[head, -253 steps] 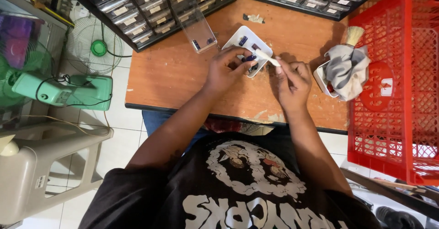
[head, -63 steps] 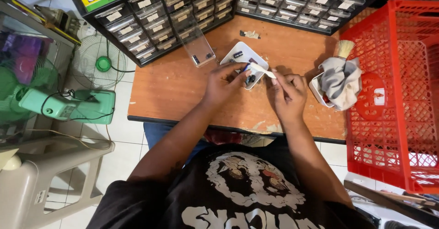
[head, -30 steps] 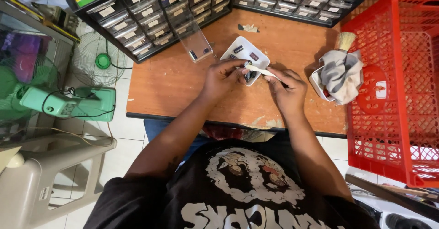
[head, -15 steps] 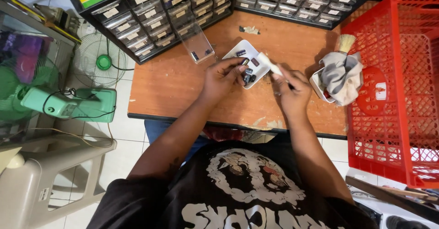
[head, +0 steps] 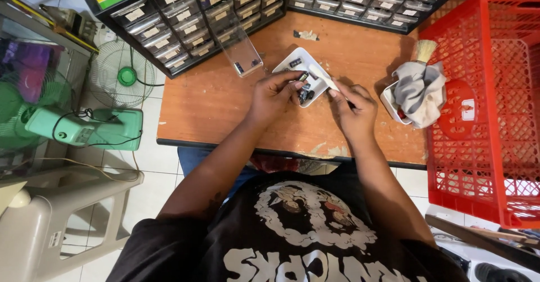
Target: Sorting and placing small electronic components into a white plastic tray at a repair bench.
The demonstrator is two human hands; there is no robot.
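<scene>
A small white square tray (head: 293, 61) with several small dark parts in it lies on the wooden table (head: 225, 104). My left hand (head: 274, 94) is at the tray's near edge, pinching one small dark part (head: 302, 78) between thumb and fingers. My right hand (head: 352, 108) is just right of the tray and grips a thin white stick-like tool (head: 322, 76) whose tip reaches over the tray. A clear plastic drawer (head: 241, 50) lies pulled out on the table beyond my left hand.
Black cabinets of small labelled drawers (head: 185, 17) line the far edge. A grey cloth (head: 417, 90) over a white dish and a brush (head: 426, 49) lie at right, beside a red plastic crate (head: 489, 102). A green fan (head: 84, 127) and a plastic stool (head: 50, 225) stand left of the table.
My hands have shifted slightly toward the tray. The left hand now holds a small dark part at the tray's edge, and the white tool's tip has moved over the tray.
</scene>
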